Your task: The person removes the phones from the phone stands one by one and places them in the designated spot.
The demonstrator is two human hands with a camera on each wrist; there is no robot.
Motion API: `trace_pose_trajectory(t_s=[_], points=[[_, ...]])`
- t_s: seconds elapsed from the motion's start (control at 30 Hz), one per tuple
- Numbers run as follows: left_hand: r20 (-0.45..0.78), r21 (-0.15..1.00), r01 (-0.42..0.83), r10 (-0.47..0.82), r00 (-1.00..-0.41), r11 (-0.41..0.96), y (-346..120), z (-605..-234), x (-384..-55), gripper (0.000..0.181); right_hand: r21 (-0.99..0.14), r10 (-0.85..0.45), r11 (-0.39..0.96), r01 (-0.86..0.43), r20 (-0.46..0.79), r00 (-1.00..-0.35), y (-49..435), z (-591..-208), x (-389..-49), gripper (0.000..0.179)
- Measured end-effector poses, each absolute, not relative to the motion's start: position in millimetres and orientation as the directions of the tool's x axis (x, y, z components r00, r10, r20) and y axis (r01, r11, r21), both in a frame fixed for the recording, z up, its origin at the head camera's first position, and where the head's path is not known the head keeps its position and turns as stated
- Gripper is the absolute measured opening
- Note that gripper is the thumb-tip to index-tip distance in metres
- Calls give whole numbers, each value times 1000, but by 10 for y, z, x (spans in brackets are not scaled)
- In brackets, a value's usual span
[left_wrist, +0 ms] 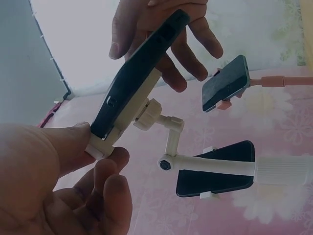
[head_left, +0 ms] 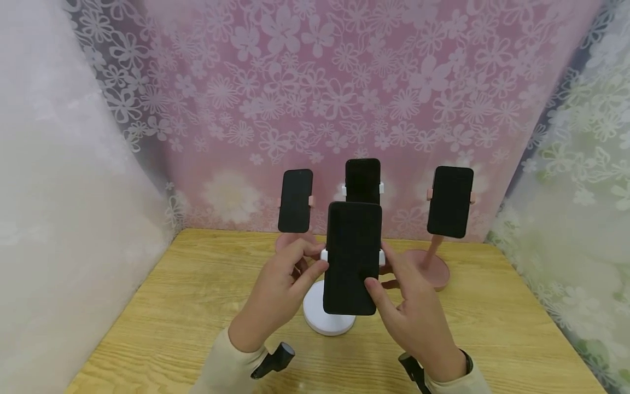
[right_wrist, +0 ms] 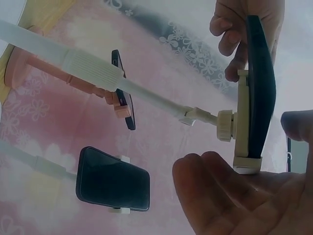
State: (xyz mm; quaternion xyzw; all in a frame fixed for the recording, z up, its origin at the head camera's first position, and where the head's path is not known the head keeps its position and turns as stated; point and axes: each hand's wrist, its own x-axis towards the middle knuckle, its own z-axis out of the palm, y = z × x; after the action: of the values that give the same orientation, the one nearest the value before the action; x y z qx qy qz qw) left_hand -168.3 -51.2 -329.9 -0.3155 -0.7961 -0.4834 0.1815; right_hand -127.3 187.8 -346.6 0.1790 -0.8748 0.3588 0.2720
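A black phone (head_left: 353,262) sits in the white clamp of a phone stand (head_left: 325,323), screen toward me. My left hand (head_left: 280,290) pinches the clamp's end between thumb and index finger, as the left wrist view shows at the clamp (left_wrist: 101,147). On the other side is my right hand (head_left: 415,303), fingers extended alongside and behind the clamp. Its thumb (right_wrist: 296,125) stands a little apart from the phone's face in the right wrist view. Behind the clamp, a white knob (right_wrist: 225,126) joins it to the stand's jointed arm (left_wrist: 173,139).
Behind stands another phone (head_left: 363,178) in a white clamp, partly hidden by the front one. Pink stands hold a phone at left (head_left: 296,200) and one at right (head_left: 450,202). A floral curtain (head_left: 334,98) closes off the back of the wooden table (head_left: 172,323).
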Motion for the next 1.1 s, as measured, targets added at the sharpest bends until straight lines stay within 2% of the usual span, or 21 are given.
trace_pose_trajectory(t_s=[0.5,0.73,0.97,1.1], points=[[573,693,658,330,-751,294,-515,-3310,-1702,16,-533,-132,697,-479,562,-817,1828,-3439,-1241,71],[560,702,646,329,-761,300,-521,-3304,-1700,16,-462,-154,753,-467,567,-809,1849,-3369,-1238,66],[555,707,646,342,-758,286,-524,-3301,-1696,16,-460,-142,773,-437,546,-826,1865,-3338,-1204,72],[556,709,647,341,-758,282,-529,-3309,-1700,14,-422,-162,785,-454,566,-808,1873,-3323,-1192,71]])
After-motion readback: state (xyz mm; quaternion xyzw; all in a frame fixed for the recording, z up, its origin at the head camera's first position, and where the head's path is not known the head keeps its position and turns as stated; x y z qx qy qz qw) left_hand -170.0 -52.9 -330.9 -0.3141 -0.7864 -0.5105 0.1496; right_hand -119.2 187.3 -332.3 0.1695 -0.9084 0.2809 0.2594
